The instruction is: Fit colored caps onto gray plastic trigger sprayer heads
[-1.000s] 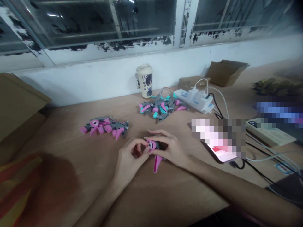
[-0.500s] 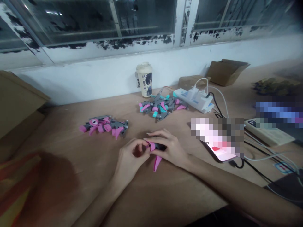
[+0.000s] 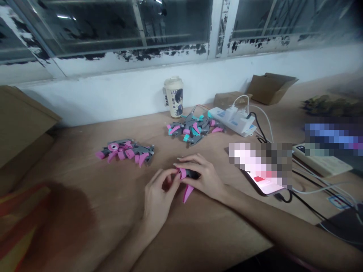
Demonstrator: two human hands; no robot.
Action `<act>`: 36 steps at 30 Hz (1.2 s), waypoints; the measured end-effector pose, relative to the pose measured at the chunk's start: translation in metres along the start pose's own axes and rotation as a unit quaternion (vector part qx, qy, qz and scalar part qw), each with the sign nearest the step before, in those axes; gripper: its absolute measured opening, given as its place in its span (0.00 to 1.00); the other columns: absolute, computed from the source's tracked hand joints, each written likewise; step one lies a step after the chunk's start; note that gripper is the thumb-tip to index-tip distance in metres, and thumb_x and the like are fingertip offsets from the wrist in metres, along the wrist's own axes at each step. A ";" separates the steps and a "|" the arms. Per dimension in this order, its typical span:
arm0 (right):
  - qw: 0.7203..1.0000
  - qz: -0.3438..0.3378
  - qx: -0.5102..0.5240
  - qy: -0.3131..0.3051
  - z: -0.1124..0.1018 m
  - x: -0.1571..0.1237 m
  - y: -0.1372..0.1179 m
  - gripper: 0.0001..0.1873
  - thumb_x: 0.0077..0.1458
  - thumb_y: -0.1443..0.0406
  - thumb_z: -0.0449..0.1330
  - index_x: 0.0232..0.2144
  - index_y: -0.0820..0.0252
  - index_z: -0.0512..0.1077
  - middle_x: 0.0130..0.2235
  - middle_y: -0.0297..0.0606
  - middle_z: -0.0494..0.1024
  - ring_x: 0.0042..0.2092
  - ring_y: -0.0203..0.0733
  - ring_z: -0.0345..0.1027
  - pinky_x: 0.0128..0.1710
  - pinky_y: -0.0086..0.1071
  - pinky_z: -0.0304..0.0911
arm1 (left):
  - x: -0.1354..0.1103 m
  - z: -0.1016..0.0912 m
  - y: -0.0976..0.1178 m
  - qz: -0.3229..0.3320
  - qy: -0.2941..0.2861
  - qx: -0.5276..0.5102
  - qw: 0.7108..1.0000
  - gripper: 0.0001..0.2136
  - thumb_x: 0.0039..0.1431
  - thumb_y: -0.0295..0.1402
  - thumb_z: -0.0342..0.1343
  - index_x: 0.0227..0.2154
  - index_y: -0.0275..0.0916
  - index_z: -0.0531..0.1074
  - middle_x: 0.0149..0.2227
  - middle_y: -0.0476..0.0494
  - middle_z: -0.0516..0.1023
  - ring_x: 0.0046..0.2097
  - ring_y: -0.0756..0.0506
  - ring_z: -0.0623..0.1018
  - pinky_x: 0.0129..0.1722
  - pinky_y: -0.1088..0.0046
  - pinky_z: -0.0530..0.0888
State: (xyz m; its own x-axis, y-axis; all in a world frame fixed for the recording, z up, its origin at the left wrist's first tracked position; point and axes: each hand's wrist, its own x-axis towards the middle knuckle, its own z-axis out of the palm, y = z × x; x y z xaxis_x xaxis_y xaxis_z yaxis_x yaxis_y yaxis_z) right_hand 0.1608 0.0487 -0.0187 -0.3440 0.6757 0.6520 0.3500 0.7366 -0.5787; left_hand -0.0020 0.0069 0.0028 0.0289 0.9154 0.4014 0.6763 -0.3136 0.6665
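Between my hands is a grey and pink trigger spray head, its pink trigger pointing down toward me. My right hand wraps its grey body from the right, hiding much of it. The thumb and fingers of my left hand pinch the pink collar at its left end. Beyond my left hand lies a pile of pink and grey spray heads. Farther back, a second pile of spray heads mixes pink, turquoise and grey parts.
A coffee cup stands by the wall. To the right are a white power strip with plugs and cables, a lit phone and a beige power bank. Cardboard boxes stand at left and back right.
My left hand has turned slightly at the wrist, its fingers still on the collar. My right hand keeps its grip on the spray head almost unmoved.
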 end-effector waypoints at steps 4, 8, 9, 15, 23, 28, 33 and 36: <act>1.000 0.008 0.020 0.005 0.000 0.000 0.002 0.18 0.50 0.63 0.63 0.46 0.52 0.71 0.46 0.38 0.73 0.49 0.42 0.66 0.49 0.39 0.64 | 0.001 0.002 -0.005 0.009 -0.019 -0.045 0.999 0.07 0.57 0.35 0.53 0.34 0.40 0.74 0.23 0.52 0.65 0.25 0.52 0.68 0.27 0.77 0.66; 1.000 0.025 0.018 0.002 0.000 0.002 0.005 0.17 0.50 0.63 0.63 0.45 0.52 0.71 0.45 0.38 0.74 0.49 0.42 0.67 0.49 0.40 0.64 | 0.003 0.002 -0.009 0.018 -0.064 -0.096 0.993 0.10 0.59 0.35 0.51 0.40 0.41 0.74 0.27 0.50 0.69 0.24 0.52 0.70 0.25 0.78 0.68; 0.999 0.028 0.014 -0.001 0.000 0.003 0.004 0.17 0.50 0.63 0.62 0.44 0.53 0.71 0.45 0.38 0.74 0.49 0.42 0.67 0.49 0.40 0.64 | 0.003 0.002 -0.010 0.021 -0.066 -0.097 0.993 0.11 0.59 0.35 0.51 0.41 0.41 0.74 0.28 0.49 0.69 0.24 0.52 0.70 0.25 0.78 0.68; 0.996 0.083 -0.001 -0.018 0.010 0.010 -0.005 0.15 0.47 0.61 0.64 0.40 0.58 0.73 0.45 0.41 0.74 0.48 0.43 0.67 0.50 0.39 0.62 | 0.006 -0.004 -0.015 0.008 -0.004 -0.104 0.995 0.10 0.60 0.36 0.50 0.37 0.40 0.75 0.30 0.49 0.74 0.24 0.53 0.71 0.26 0.78 0.68; 0.969 0.189 0.093 -0.126 0.039 0.059 0.016 0.18 0.49 0.54 0.61 0.39 0.58 0.73 0.39 0.37 0.77 0.41 0.39 0.71 0.41 0.32 0.64 | 0.020 -0.014 -0.036 -0.089 0.097 -0.144 0.981 0.08 0.58 0.36 0.50 0.29 0.39 0.71 0.15 0.56 0.65 0.18 0.52 0.68 0.24 0.79 0.65; 0.969 0.156 0.079 -0.177 0.052 0.101 0.030 0.15 0.42 0.55 0.66 0.32 0.56 0.77 0.37 0.34 0.78 0.41 0.41 0.71 0.42 0.31 0.62 | 0.024 -0.013 -0.044 -0.125 0.171 -0.192 0.958 0.08 0.61 0.35 0.43 0.32 0.40 0.65 0.16 0.58 0.61 0.17 0.53 0.66 0.19 0.80 0.64; 0.973 0.155 0.049 -0.164 0.066 0.125 0.039 0.18 0.45 0.54 0.63 0.34 0.61 0.76 0.33 0.36 0.79 0.35 0.38 0.71 0.35 0.27 0.62 | 0.026 -0.013 -0.047 -0.131 0.191 -0.220 0.948 0.09 0.60 0.39 0.44 0.31 0.40 0.63 0.19 0.57 0.63 0.19 0.53 0.68 0.18 0.81 0.66; 0.974 0.163 0.017 -0.156 0.080 0.139 0.042 0.21 0.47 0.51 0.60 0.32 0.64 0.76 0.29 0.37 0.78 0.31 0.37 0.70 0.30 0.26 0.60 | 0.028 -0.013 -0.048 -0.130 0.192 -0.225 0.946 0.11 0.60 0.41 0.45 0.31 0.40 0.64 0.21 0.54 0.66 0.23 0.52 0.72 0.21 0.80 0.69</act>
State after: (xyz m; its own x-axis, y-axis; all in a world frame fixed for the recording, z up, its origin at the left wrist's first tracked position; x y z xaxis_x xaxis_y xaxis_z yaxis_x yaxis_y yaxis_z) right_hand 0.0583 0.1759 0.0079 -0.4695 0.8456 0.2541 0.4577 0.4792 -0.7490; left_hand -0.0434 0.0448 -0.0099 -0.4234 0.8445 0.3279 0.2400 -0.2445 0.9395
